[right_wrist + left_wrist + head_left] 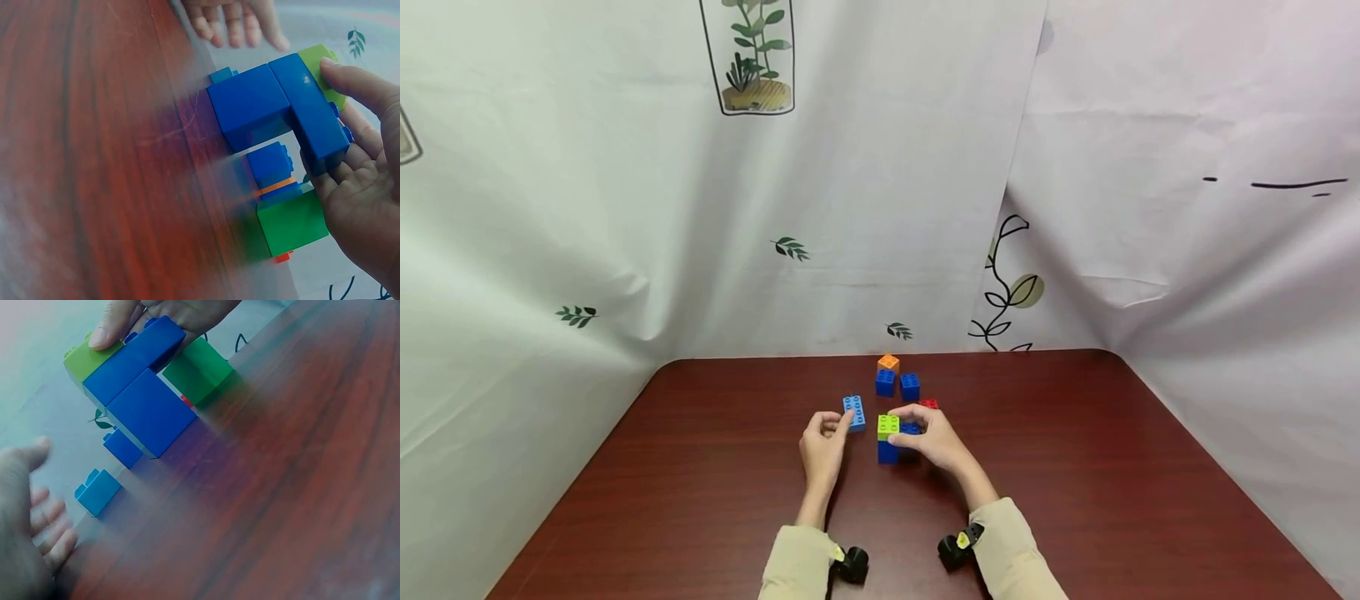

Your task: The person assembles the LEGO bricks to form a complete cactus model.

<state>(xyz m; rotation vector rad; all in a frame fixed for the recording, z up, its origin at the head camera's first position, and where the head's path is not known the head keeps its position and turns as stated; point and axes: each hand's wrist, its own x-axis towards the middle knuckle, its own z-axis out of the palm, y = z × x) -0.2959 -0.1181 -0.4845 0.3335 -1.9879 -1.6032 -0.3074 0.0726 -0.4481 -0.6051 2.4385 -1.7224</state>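
The right hand (pixel 938 440) has fingers pinching the lime block (pixel 888 427), mid-frame. The left hand (pixel 822 450) has loose, empty fingers. The long blue block (pixel 309 112) sits on 1 fat blue block (pixel 247 103), so pushing its hanging end might tip it.

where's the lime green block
In the head view, the lime green block sits atop the blue stack's left end, right of the light blue block, pinched by the right hand.

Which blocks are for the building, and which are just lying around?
In the job:
lime-green brick pinched by the right hand
long blue brick under it
lower blue brick
light-blue brick near the left hand, probably

Lying about, it seems:
orange brick
two small blue bricks
green brick
red brick
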